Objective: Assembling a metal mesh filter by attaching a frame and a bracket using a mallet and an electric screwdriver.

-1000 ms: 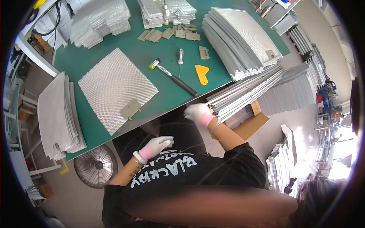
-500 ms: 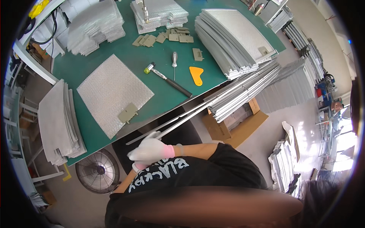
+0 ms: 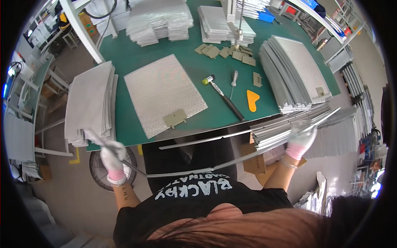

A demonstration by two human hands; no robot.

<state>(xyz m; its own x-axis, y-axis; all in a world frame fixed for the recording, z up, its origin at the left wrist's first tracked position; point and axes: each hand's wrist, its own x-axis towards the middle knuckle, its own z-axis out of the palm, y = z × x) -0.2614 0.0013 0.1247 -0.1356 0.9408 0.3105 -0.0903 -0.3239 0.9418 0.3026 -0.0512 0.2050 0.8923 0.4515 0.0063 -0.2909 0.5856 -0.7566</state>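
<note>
A long thin grey metal frame strip (image 3: 182,172) hangs in front of my body, bent at a few points along its length. At the left end my left hand (image 3: 112,156), in a white glove with a pink cuff, is closed round it. Toward the strip's right end my right hand (image 3: 302,139), gloved the same way, grips it, its fingers somewhat blurred. Beside that hand lies a bundle of similar metal strips (image 3: 273,134). One strip (image 3: 198,142) juts out of the bundle to the left along the table's front edge.
On the green table (image 3: 198,120) lie a mesh panel (image 3: 165,91) with an olive plate (image 3: 175,118), a hammer (image 3: 225,99), a screwdriver (image 3: 234,78) and a yellow scraper (image 3: 252,100). Panel stacks (image 3: 89,103) and framed filters (image 3: 289,74) flank them. A floor fan (image 3: 95,169) stands below left.
My hands were together near my body; now they are wide apart, left and right, with the bent strip stretched between them. The view has shifted, so the table appears farther right.
</note>
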